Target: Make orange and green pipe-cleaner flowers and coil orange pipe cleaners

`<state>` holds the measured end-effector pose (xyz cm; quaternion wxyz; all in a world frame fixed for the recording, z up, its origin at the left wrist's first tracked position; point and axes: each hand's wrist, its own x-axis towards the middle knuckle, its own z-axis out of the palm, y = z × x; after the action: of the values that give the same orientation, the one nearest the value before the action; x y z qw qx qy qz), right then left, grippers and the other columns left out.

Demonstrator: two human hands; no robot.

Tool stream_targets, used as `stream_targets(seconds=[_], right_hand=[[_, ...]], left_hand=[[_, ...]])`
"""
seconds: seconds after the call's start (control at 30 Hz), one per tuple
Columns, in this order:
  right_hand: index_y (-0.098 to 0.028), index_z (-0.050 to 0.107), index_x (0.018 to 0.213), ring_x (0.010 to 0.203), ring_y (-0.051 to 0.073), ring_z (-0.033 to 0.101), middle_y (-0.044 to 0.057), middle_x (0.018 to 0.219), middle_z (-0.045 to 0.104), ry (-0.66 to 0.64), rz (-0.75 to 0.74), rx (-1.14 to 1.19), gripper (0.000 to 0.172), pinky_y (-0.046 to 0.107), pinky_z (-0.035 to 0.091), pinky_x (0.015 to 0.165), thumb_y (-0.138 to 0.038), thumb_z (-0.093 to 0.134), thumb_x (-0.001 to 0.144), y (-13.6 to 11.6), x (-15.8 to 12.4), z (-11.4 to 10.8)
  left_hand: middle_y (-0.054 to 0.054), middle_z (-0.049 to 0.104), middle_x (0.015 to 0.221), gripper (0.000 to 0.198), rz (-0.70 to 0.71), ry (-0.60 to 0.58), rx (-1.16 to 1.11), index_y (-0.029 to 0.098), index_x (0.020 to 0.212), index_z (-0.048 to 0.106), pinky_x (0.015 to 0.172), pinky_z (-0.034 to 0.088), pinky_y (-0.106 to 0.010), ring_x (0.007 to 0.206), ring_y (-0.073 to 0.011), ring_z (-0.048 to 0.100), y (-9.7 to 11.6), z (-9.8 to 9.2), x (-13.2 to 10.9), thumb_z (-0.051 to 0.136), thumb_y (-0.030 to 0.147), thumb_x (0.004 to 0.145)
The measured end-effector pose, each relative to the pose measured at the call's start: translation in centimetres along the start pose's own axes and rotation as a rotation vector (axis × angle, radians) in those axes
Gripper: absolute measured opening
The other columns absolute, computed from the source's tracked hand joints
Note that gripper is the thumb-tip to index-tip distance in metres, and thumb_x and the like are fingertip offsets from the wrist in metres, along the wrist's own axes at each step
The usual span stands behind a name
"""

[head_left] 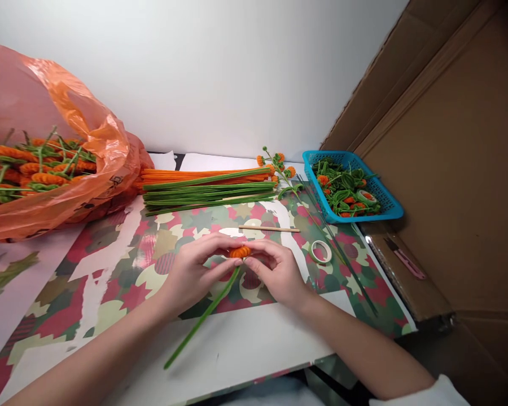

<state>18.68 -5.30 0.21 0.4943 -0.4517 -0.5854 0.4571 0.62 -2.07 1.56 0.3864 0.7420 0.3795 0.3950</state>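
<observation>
Between my two hands is a small orange pipe-cleaner flower (239,252), ribbed and rounded. A long green pipe-cleaner stem (201,320) hangs from it down toward the lower left. My left hand (201,264) pinches the flower from the left, thumb below and fingers above. From the right, my right hand (277,269) grips it the same way, its thumb near the point where the stem begins. Just beyond the fingers lies a thin wooden stick (269,228). To the right of my right hand a roll of pale green tape (321,252) rests on the table.
Bundled orange pipe cleaners (207,176) and green pipe cleaners (207,195) lie behind my hands. An orange plastic bag (110,144) of finished pieces fills the left. A blue basket (389,210), a flower spray (279,166), thin wires (351,270) and pink-handled snips (406,260) are right.
</observation>
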Motion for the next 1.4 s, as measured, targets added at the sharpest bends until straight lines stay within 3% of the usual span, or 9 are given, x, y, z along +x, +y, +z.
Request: stream_targets(seconds=[0.13, 0.23, 0.37, 0.5, 0.63, 0.77, 0.97, 1.2, 1.4], right_hand=[[-0.024, 0.071, 0.096, 0.093, 0.019, 0.068, 0.005, 0.097, 0.073, 0.061, -0.308, -0.218, 0.02, 0.035, 0.058, 0.081, -0.014, 0.058, 0.086, 0.0, 0.0, -0.5], [-0.028, 0.068, 0.105, 0.096, 0.018, 0.068, 0.004, 0.106, 0.072, 0.093, -0.534, -0.34, 0.03, 0.035, 0.059, 0.082, -0.008, 0.055, 0.088, -0.3, 0.0, -1.2], [-0.029, 0.063, 0.116, 0.097, 0.017, 0.068, 0.004, 0.108, 0.07, 0.144, -0.718, -0.456, 0.041, 0.032, 0.06, 0.081, -0.003, 0.055, 0.086, -0.8, -0.3, -1.9], [-0.031, 0.062, 0.117, 0.095, 0.018, 0.068, 0.004, 0.107, 0.069, 0.173, -0.792, -0.549, 0.04, 0.032, 0.06, 0.079, -0.006, 0.054, 0.087, -0.8, -0.4, -2.1], [-0.027, 0.067, 0.104, 0.091, 0.016, 0.068, 0.005, 0.102, 0.069, 0.096, -0.682, -0.427, 0.031, 0.031, 0.059, 0.077, -0.007, 0.052, 0.087, -0.8, -0.3, -1.1], [-0.023, 0.066, 0.098, 0.085, 0.017, 0.066, 0.005, 0.093, 0.069, 0.188, -0.392, -0.201, 0.023, 0.032, 0.058, 0.075, -0.012, 0.064, 0.078, -1.0, -0.2, 0.3], [-0.021, 0.07, 0.082, 0.074, 0.015, 0.064, 0.002, 0.079, 0.068, 0.222, -0.138, -0.072, 0.016, 0.024, 0.053, 0.057, -0.02, 0.079, 0.069, -0.5, -0.2, 0.7], [-0.022, 0.07, 0.082, 0.07, 0.016, 0.068, 0.0, 0.076, 0.072, 0.133, 0.147, 0.243, 0.014, 0.03, 0.059, 0.065, -0.027, 0.077, 0.07, -0.2, 0.4, 0.6], [-0.021, 0.071, 0.081, 0.074, 0.018, 0.069, 0.002, 0.081, 0.073, 0.17, 0.072, 0.153, 0.012, 0.031, 0.059, 0.065, -0.025, 0.076, 0.071, 0.1, 0.4, 0.4]], left_hand=[[-0.006, 0.068, 0.094, 0.02, 0.026, 0.009, 0.022, 0.021, 0.095, 0.067, 0.074, 0.056, -0.03, 0.086, -0.0191, 0.065, -0.2, -0.1, 0.0, 0.071, 0.03, 0.078], [-0.003, 0.063, 0.086, 0.017, -0.022, 0.07, 0.021, 0.02, 0.086, 0.061, 0.066, 0.055, -0.027, 0.077, -0.0162, 0.062, 0.0, -0.2, 0.0, 0.071, 0.029, 0.077], [0.001, 0.056, 0.064, 0.016, 0.094, 0.205, 0.188, 0.019, 0.068, 0.057, 0.054, 0.045, -0.024, 0.058, -0.0114, 0.051, 1.2, -0.3, -0.4, 0.068, 0.023, 0.078], [0.001, 0.065, 0.065, 0.005, 0.024, 0.081, 0.017, 0.019, 0.079, 0.065, 0.049, 0.046, -0.022, 0.053, -0.0106, 0.056, 2.4, 0.1, -0.8, 0.067, 0.024, 0.079], [-0.002, 0.071, 0.077, 0.019, -0.307, 0.046, -0.348, 0.018, 0.086, 0.065, 0.059, 0.058, -0.025, 0.067, -0.016, 0.068, 2.4, 0.9, -0.8, 0.07, 0.035, 0.078], [-0.003, 0.071, 0.082, 0.023, -0.432, 0.132, -0.446, 0.017, 0.083, 0.066, 0.059, 0.059, -0.023, 0.073, -0.0169, 0.069, 1.9, 1.4, -0.7, 0.074, 0.037, 0.074], [-0.003, 0.07, 0.079, 0.022, -0.415, 0.143, -0.465, 0.016, 0.079, 0.068, 0.057, 0.058, -0.021, 0.07, -0.0151, 0.068, 1.5, 1.8, -0.8, 0.076, 0.035, 0.072], [-0.001, 0.068, 0.076, 0.02, -0.395, 0.118, -0.461, 0.018, 0.08, 0.067, 0.056, 0.055, -0.017, 0.068, -0.0118, 0.065, 0.6, 1.8, -0.6, 0.075, 0.035, 0.073], [-0.002, 0.069, 0.08, 0.019, -0.346, 0.106, -0.417, 0.018, 0.084, 0.067, 0.057, 0.055, -0.022, 0.07, -0.0146, 0.066, 0.6, 2.0, -0.4, 0.072, 0.034, 0.077]])
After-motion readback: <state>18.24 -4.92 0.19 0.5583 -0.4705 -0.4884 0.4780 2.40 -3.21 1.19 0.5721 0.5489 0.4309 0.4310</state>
